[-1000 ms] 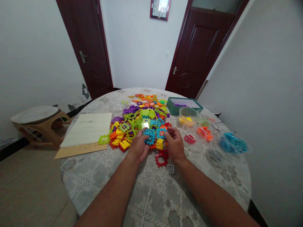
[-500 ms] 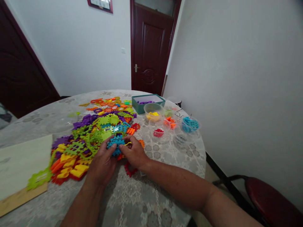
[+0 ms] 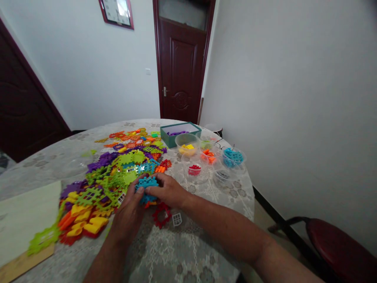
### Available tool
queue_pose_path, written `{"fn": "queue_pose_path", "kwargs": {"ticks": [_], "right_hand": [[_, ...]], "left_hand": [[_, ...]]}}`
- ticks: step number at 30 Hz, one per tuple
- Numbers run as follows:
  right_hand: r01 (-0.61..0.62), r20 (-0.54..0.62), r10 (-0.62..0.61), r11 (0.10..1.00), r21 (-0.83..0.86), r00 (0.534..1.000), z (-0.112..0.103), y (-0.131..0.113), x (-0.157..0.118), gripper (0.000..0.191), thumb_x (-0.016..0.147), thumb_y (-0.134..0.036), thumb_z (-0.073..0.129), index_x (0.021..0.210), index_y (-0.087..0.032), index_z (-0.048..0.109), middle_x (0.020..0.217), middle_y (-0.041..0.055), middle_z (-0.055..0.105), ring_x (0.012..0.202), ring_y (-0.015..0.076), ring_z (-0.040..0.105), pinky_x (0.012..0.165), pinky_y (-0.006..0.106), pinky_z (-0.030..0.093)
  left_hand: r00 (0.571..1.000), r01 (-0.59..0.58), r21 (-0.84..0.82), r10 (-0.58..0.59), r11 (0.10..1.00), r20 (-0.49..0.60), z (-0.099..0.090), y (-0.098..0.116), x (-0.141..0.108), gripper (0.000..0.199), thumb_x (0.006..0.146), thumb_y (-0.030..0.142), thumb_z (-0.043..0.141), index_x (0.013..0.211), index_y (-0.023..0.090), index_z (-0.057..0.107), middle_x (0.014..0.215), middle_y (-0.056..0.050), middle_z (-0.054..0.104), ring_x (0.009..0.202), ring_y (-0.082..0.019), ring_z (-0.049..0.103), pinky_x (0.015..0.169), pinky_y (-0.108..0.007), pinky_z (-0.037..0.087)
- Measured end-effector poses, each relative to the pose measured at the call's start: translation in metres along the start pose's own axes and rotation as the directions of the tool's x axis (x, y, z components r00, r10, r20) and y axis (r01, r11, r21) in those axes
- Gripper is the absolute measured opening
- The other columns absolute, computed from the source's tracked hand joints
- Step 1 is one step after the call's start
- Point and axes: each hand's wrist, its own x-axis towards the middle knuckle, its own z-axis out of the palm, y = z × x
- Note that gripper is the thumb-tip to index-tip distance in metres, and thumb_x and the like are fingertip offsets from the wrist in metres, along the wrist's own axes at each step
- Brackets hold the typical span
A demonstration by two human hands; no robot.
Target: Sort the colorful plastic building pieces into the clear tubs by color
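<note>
Blue toothed plastic pieces (image 3: 147, 184) are held between both hands, over the near edge of a large heap of coloured pieces (image 3: 126, 159). My left hand (image 3: 131, 206) grips them from the left, thumb on top. From the right, my right hand (image 3: 167, 190) pinches them, its thumb on the upper face. How many blue pieces are in the grasp I cannot tell. Just below the hands lie a red toothed ring (image 3: 161, 215) and a small white window piece (image 3: 177, 219) on the patterned tablecloth.
Clear bowls hold yellow (image 3: 187, 149), orange (image 3: 208, 156), red (image 3: 194, 170) and blue (image 3: 233, 157) pieces on the right. Behind them stands a green box (image 3: 169, 139) with purple pieces. A pale board (image 3: 29, 212) lies at the left; a dark red chair (image 3: 338, 243) is at the right.
The camera view has tilted up slightly. My right hand has closed in over the blue pieces, and the yellow bit at its fingers no longer shows. The white window piece is now uncovered.
</note>
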Motion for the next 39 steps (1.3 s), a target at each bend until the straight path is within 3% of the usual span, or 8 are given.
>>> {"fn": "queue_pose_path", "kwargs": {"ticks": [4, 7, 9, 13, 19, 25, 32, 39], "right_hand": [[0.087, -0.050, -0.098, 0.978, -0.192, 0.994, -0.043, -0.029, -0.011, 0.026, 0.084, -0.037, 0.075, 0.105, -0.024, 0.066, 0.084, -0.0049, 0.064, 0.072, 0.0146, 0.059, 0.066, 0.027, 0.050], [0.148, -0.208, -0.258, 0.889, -0.433, 0.944, -0.101, -0.053, -0.025, 0.032, 0.087, -0.039, 0.072, 0.115, -0.023, 0.066, 0.089, -0.0025, 0.066, 0.075, 0.0156, 0.060, 0.070, 0.029, 0.051], [0.126, -0.295, -0.392, 0.760, -0.638, 0.871, -0.149, -0.066, -0.035, 0.040, 0.088, -0.037, 0.071, 0.125, -0.022, 0.065, 0.100, 0.0014, 0.070, 0.081, 0.0174, 0.063, 0.076, 0.032, 0.053], [-0.148, -0.367, -0.514, 0.417, -0.897, 0.776, -0.247, -0.082, -0.052, 0.044, 0.090, -0.032, 0.068, 0.133, -0.020, 0.065, 0.111, 0.0088, 0.075, 0.091, 0.0236, 0.068, 0.087, 0.039, 0.053], [-0.437, -0.383, -0.434, -0.025, -0.899, 0.815, -0.347, -0.076, -0.064, 0.050, 0.095, -0.022, 0.064, 0.144, -0.014, 0.059, 0.134, 0.0210, 0.068, 0.120, 0.0312, 0.065, 0.100, 0.041, 0.049], [-0.502, -0.450, -0.312, -0.105, -0.859, 0.837, -0.372, -0.051, -0.069, 0.048, 0.097, -0.022, 0.060, 0.145, -0.017, 0.061, 0.127, 0.0220, 0.070, 0.112, 0.0330, 0.069, 0.096, 0.042, 0.050], [-0.474, -0.436, -0.321, -0.045, -0.880, 0.841, -0.385, -0.035, -0.070, 0.048, 0.100, -0.025, 0.048, 0.143, -0.013, 0.063, 0.142, 0.0181, 0.068, 0.126, 0.0291, 0.066, 0.110, 0.039, 0.048], [-0.473, -0.443, -0.354, 0.001, -0.881, 0.824, -0.379, -0.026, -0.086, 0.051, 0.103, -0.034, 0.039, 0.139, -0.012, 0.066, 0.126, 0.0180, 0.076, 0.110, 0.0297, 0.074, 0.100, 0.040, 0.055]], "left_hand": [[0.994, 0.104, -0.174, -0.096, 0.979, 0.054, 0.006, -0.004, 0.002, 0.058, 0.082, 0.060, 0.078, 0.126, 0.024, 0.069, 0.132, -0.012, 0.073, 0.135, -0.033, 0.062, 0.114, -0.049, 0.052], [0.994, 0.111, -0.220, -0.109, 0.969, 0.023, 0.006, -0.003, 0.003, 0.063, 0.083, 0.060, 0.077, 0.131, 0.021, 0.066, 0.125, -0.012, 0.075, 0.131, -0.031, 0.065, 0.116, -0.049, 0.050], [0.994, 0.101, -0.225, -0.106, 0.969, -0.012, 0.004, -0.002, 0.002, 0.060, 0.081, 0.057, 0.080, 0.128, 0.021, 0.067, 0.120, -0.011, 0.077, 0.128, -0.030, 0.067, 0.116, -0.049, 0.050], [0.992, 0.114, -0.159, -0.121, 0.981, -0.035, 0.002, -0.002, 0.001, 0.057, 0.082, 0.058, 0.079, 0.125, 0.021, 0.070, 0.117, -0.012, 0.078, 0.124, -0.032, 0.069, 0.111, -0.051, 0.053], [0.993, 0.110, -0.032, -0.111, 0.993, -0.031, 0.003, -0.005, 0.001, 0.061, 0.080, 0.060, 0.079, 0.126, 0.022, 0.071, 0.123, -0.013, 0.077, 0.119, -0.034, 0.071, 0.108, -0.052, 0.055], [0.996, 0.091, 0.164, -0.091, 0.982, -0.010, 0.006, 0.006, -0.004, 0.054, 0.084, 0.056, 0.073, 0.125, 0.022, 0.070, 0.124, -0.011, 0.078, 0.123, -0.032, 0.071, 0.103, -0.046, 0.059], [0.998, 0.064, 0.227, -0.068, 0.972, 0.011, 0.005, 0.004, -0.001, 0.052, 0.084, 0.057, 0.071, 0.122, 0.021, 0.071, 0.123, -0.011, 0.079, 0.119, -0.031, 0.073, 0.098, -0.043, 0.061], [0.994, -0.023, 0.258, 0.049, 0.966, -0.095, -0.005, -0.001, 0.003, 0.044, 0.086, 0.055, 0.070, 0.115, 0.023, 0.075, 0.113, -0.009, 0.081, 0.112, -0.030, 0.074, 0.101, -0.046, 0.059]]}}
